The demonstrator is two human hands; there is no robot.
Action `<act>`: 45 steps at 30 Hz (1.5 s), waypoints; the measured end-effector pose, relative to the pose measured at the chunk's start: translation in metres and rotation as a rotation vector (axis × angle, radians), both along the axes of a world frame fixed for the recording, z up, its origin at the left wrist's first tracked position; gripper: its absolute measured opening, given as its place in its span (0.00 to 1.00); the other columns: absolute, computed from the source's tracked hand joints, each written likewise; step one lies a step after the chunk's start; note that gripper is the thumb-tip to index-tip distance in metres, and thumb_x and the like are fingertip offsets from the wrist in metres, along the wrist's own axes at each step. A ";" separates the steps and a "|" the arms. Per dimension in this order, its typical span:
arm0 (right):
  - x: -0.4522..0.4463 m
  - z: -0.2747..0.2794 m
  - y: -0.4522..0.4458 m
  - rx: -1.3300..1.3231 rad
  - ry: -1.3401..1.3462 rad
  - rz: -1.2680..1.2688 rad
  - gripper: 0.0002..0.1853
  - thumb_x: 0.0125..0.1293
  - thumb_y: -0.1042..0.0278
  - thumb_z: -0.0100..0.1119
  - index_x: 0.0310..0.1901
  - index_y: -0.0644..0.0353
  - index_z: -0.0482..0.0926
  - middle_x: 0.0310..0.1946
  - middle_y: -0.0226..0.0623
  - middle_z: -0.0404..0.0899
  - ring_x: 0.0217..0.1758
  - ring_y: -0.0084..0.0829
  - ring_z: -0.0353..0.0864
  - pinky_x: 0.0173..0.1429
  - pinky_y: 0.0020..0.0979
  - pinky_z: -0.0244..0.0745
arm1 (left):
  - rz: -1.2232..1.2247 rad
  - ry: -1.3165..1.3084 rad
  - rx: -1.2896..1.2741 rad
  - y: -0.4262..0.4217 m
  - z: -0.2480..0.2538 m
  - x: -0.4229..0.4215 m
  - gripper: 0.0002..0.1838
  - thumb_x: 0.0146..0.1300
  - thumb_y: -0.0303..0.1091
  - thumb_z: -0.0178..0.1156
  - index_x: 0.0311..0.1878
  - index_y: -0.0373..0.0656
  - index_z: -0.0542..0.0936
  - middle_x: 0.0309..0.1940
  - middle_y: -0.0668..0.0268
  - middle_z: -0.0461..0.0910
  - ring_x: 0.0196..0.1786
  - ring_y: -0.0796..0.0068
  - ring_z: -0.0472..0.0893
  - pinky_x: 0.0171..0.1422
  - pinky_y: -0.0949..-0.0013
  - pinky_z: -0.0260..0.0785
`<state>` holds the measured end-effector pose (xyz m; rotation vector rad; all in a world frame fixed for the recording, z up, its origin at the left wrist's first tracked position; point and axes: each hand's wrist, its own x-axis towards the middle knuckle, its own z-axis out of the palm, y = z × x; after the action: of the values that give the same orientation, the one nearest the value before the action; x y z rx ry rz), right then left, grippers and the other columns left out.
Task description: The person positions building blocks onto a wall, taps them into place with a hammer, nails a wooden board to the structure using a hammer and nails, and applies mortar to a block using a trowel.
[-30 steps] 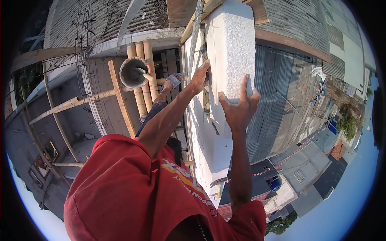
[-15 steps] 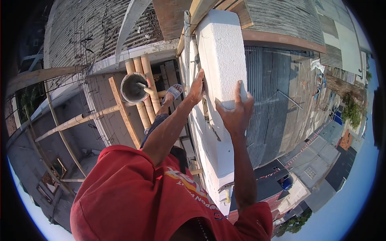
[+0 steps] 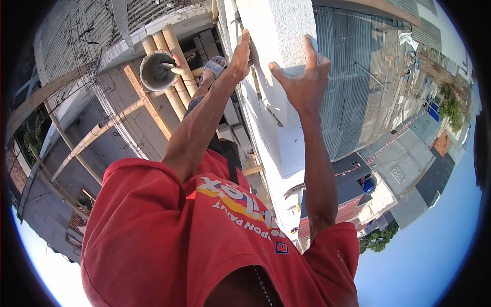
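Observation:
A long white block with a pebbly surface (image 3: pixel 294 30), perhaps foam, runs away from me along the top of a pale wall (image 3: pixel 255 110). My left hand (image 3: pixel 239 57) lies along the block's left side, its fingers stretched forward. On the right, my right hand (image 3: pixel 306 77) spreads over the top face and right edge, thumb and index finger wide apart. Some of its other fingers bend past the edge and are partly hidden. Both hands touch the block from opposite sides. A dark crack or gap shows in the wall below the left hand.
A bucket of grey mortar (image 3: pixel 157 71) with a tool handle in it stands on bamboo poles (image 3: pixel 174 100) at left. My sandalled foot (image 3: pixel 212 69) is beside it. Wooden plank (image 3: pixel 148 102) and rebar lie further left. Corrugated roofing (image 3: pixel 342 77) drops away at right.
The view has tilted, so hands, block and bucket sit higher in the picture and the block's far end has left the frame. Both hands keep their places on the block.

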<state>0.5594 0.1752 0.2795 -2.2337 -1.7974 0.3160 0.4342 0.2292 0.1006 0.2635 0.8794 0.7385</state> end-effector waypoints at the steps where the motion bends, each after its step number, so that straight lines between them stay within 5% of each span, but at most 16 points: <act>1: 0.000 -0.001 -0.001 -0.011 0.016 -0.012 0.52 0.47 0.44 0.79 0.75 0.44 0.64 0.56 0.54 0.61 0.57 0.50 0.69 0.55 0.52 0.73 | 0.001 0.020 -0.007 0.002 0.001 0.000 0.39 0.77 0.66 0.33 0.78 0.45 0.53 0.71 0.53 0.66 0.70 0.54 0.69 0.73 0.48 0.64; 8: -0.015 0.004 -0.003 -0.019 -0.030 -0.055 0.54 0.48 0.38 0.78 0.75 0.42 0.63 0.56 0.58 0.60 0.59 0.57 0.67 0.62 0.57 0.66 | 0.030 -0.065 -0.028 0.002 0.013 0.004 0.40 0.78 0.65 0.30 0.77 0.41 0.57 0.70 0.54 0.68 0.70 0.59 0.71 0.73 0.56 0.66; 14: 0.000 0.020 0.002 -0.032 0.118 -0.004 0.48 0.57 0.37 0.70 0.74 0.53 0.64 0.50 0.55 0.66 0.53 0.52 0.73 0.58 0.51 0.70 | 0.125 -0.262 -0.067 0.002 -0.013 0.012 0.44 0.75 0.69 0.28 0.79 0.42 0.55 0.73 0.53 0.65 0.73 0.57 0.68 0.77 0.56 0.62; 22: 0.055 0.100 0.109 0.160 0.223 0.080 0.19 0.75 0.55 0.55 0.55 0.62 0.82 0.47 0.46 0.81 0.50 0.43 0.82 0.52 0.42 0.77 | 0.112 -0.263 -0.009 0.011 -0.011 0.018 0.50 0.69 0.77 0.32 0.82 0.48 0.48 0.77 0.58 0.60 0.76 0.59 0.64 0.78 0.56 0.58; 28: 0.002 0.128 0.180 -0.047 0.416 0.150 0.29 0.70 0.46 0.61 0.59 0.64 0.79 0.52 0.49 0.80 0.55 0.48 0.82 0.56 0.42 0.77 | 0.155 -0.336 -0.023 0.010 -0.005 0.020 0.48 0.70 0.76 0.33 0.81 0.50 0.50 0.77 0.60 0.60 0.76 0.61 0.64 0.78 0.57 0.60; 31: -0.010 0.082 0.142 0.085 0.138 0.010 0.46 0.62 0.38 0.66 0.70 0.68 0.67 0.58 0.56 0.76 0.59 0.52 0.79 0.58 0.46 0.76 | 0.162 -0.352 0.018 0.009 0.002 0.016 0.45 0.72 0.73 0.31 0.81 0.49 0.51 0.76 0.63 0.61 0.75 0.64 0.65 0.77 0.60 0.60; 33: -0.018 0.052 0.099 -0.095 0.001 -0.035 0.61 0.54 0.33 0.71 0.76 0.69 0.52 0.60 0.66 0.69 0.63 0.59 0.75 0.59 0.51 0.76 | 0.139 -0.338 0.041 0.004 -0.008 0.014 0.45 0.73 0.72 0.31 0.81 0.48 0.52 0.76 0.63 0.62 0.74 0.66 0.66 0.76 0.61 0.61; 36: -0.016 0.036 0.050 -0.306 0.181 -0.051 0.71 0.46 0.34 0.76 0.79 0.63 0.40 0.67 0.72 0.60 0.68 0.65 0.68 0.65 0.54 0.71 | 0.134 -0.325 0.034 0.002 -0.011 0.016 0.44 0.73 0.71 0.34 0.79 0.47 0.55 0.75 0.62 0.63 0.74 0.65 0.66 0.77 0.59 0.59; 39: -0.021 0.026 0.038 -0.229 -0.002 -0.078 0.71 0.43 0.41 0.79 0.80 0.58 0.38 0.65 0.72 0.62 0.65 0.65 0.69 0.64 0.54 0.72 | 0.103 -0.297 0.003 0.001 -0.015 0.012 0.43 0.74 0.70 0.36 0.78 0.45 0.58 0.74 0.61 0.65 0.74 0.64 0.66 0.78 0.58 0.58; 45: -0.019 0.032 0.044 -0.329 0.084 -0.111 0.68 0.44 0.52 0.76 0.81 0.52 0.37 0.52 0.59 0.69 0.54 0.59 0.74 0.56 0.52 0.76 | -0.243 -0.019 -0.112 -0.006 -0.001 -0.048 0.38 0.75 0.64 0.43 0.71 0.40 0.67 0.68 0.58 0.71 0.69 0.62 0.70 0.74 0.57 0.61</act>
<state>0.5408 0.2187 0.3117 -2.4820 -1.6705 0.7179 0.3864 0.2237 0.0997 0.2579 0.8503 0.4638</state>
